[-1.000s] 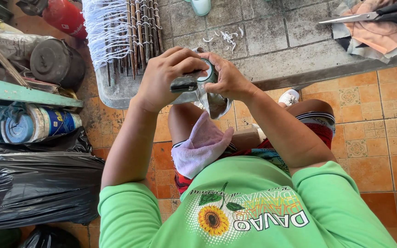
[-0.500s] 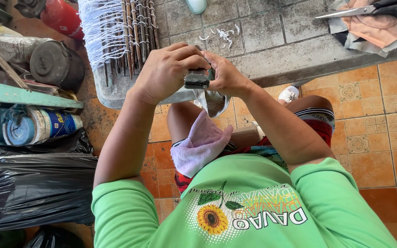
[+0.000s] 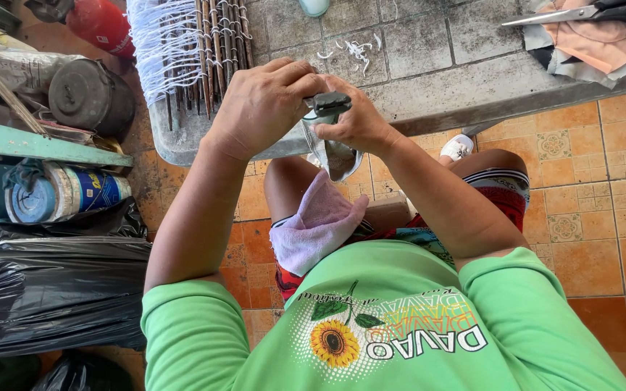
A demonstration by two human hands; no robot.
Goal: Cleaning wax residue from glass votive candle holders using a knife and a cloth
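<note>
held item: small dark clip-like piece w/ a clear plastic bag hanging under it; held up between both hands, just above the desk's near edge, over the lap
left hand: fingers curled over the dark piece from above, pinching its top; prob. steadies it
right hand: fingers closed on the bag's mouth right below the piece, touching left hand; seems to keep the opening gathered
desk: grey stone slab, white thread scraps just beyond the hands
stick rack: dark rods w/ white fringe, on desk's left end, near left hand
cloth: pale pink, draped on knee under the bag; looks like a lap cover
scissors: far right on folded fabric, well apart
floor: orange tiles; black bin bags to the left
</note>
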